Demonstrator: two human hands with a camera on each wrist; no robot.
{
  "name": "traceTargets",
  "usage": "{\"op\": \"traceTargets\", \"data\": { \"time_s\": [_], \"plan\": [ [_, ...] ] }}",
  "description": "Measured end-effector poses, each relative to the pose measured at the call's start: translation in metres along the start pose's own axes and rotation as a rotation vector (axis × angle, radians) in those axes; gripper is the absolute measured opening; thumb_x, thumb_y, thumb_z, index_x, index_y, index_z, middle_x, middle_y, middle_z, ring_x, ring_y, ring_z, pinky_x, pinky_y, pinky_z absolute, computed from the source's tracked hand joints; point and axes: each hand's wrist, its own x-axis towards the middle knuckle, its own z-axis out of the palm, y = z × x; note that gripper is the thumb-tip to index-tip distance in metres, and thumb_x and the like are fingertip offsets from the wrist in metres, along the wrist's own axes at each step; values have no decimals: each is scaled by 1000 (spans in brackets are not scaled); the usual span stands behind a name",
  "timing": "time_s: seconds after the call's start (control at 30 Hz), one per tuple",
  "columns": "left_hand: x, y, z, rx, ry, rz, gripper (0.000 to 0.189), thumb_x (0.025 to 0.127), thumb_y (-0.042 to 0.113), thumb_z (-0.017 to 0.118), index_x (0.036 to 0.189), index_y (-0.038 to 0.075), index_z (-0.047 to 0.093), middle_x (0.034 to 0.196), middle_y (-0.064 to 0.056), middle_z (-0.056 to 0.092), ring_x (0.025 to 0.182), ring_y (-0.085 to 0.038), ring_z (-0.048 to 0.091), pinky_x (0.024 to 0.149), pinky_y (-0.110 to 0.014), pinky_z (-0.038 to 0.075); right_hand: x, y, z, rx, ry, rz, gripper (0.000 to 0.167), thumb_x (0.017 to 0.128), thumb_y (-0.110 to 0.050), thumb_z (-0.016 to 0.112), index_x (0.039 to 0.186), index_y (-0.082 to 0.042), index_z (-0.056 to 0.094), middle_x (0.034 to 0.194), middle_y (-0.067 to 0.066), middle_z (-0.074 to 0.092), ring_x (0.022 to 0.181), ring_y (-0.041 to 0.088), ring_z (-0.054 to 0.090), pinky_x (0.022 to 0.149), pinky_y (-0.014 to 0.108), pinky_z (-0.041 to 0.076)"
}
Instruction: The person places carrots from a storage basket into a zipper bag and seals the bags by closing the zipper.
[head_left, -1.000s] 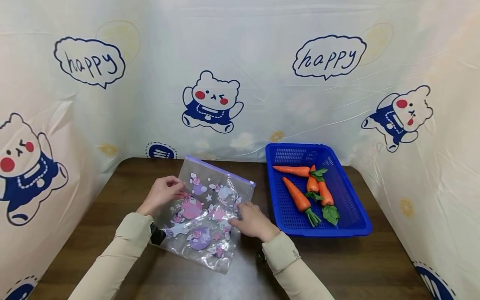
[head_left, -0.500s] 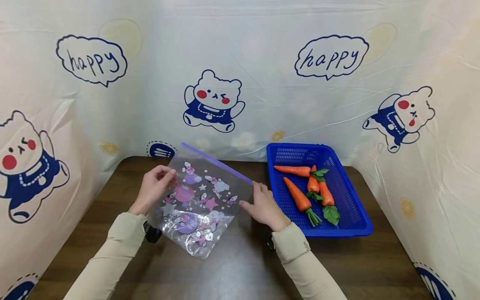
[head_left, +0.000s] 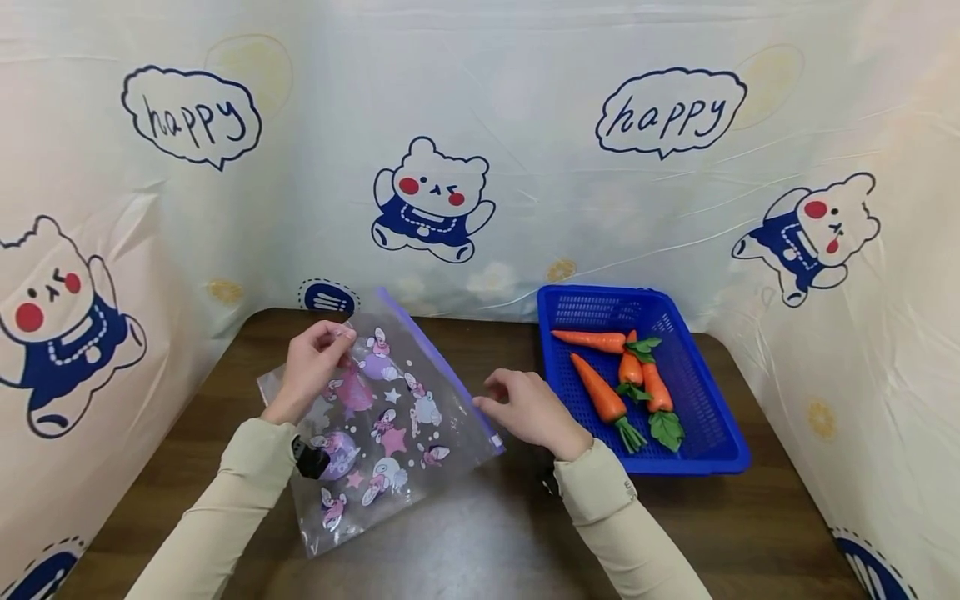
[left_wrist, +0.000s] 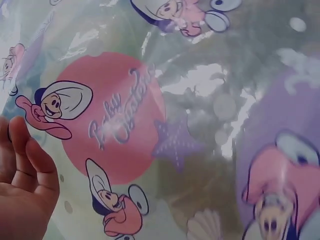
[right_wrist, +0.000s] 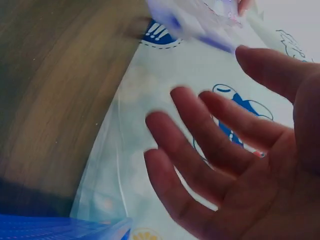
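Note:
A clear zip bag [head_left: 405, 417] printed with pink and purple cartoon figures hangs tilted over the table, its purple slider edge facing right. My left hand [head_left: 315, 362] pinches the bag near its upper left side between thumb and fingers. In the left wrist view the printed plastic [left_wrist: 110, 120] fills most of the picture beside the curled fingers. My right hand [head_left: 528, 408] is just right of the purple edge, fingers loosely bent and apart. Nothing lies in that palm in the right wrist view, and the bag's purple strip [right_wrist: 215, 42] shows beyond the thumb.
A blue plastic basket [head_left: 720, 446] stands at the right of the brown table [head_left: 480, 542]. Several carrots [head_left: 597, 387] with green leaves lie in it. A printed cloth [head_left: 540, 108] with bears rises behind the table and at both sides.
The bag has turned clockwise, its purple edge swinging from the back toward the right. My right hand touched the bag's right side earlier and is now off it. The left hand keeps its pinch.

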Motion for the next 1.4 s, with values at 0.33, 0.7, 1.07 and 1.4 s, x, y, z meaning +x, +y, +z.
{"op": "traceTargets", "data": {
  "time_s": [0.33,0.7,1.07,1.4],
  "plan": [
    [-3,20,18,25,-105,6,32,95,32,61,107,3,61,81,0,60,65,-14,59,62,-28,56,1,-4,-1,59,-70,-152,17,93,-28,64,90,-11,68,70,-7,59,60,5,50,58,19,43],
    [-3,24,28,109,-161,25,30,95,30,61,110,4,61,87,-11,60,66,-17,58,60,-28,52,3,-3,-7,144,-102,-147,14,91,-18,64,80,-10,65,63,-6,54,53,4,44,49,18,35],
    [-35,48,58,232,-300,96,24,95,20,61,114,5,60,104,-12,66,76,-19,65,63,-31,54,4,-5,-9,227,-33,-84,11,89,-15,66,81,-7,69,67,-1,65,57,6,53,52,21,44],
    [-64,74,81,134,-565,105,28,93,27,64,115,10,61,100,-11,69,71,-18,68,64,-28,57,2,-10,-13,464,-13,-34,15,93,-13,61,92,1,67,72,10,71,57,8,60,56,24,51]
  ]
}}
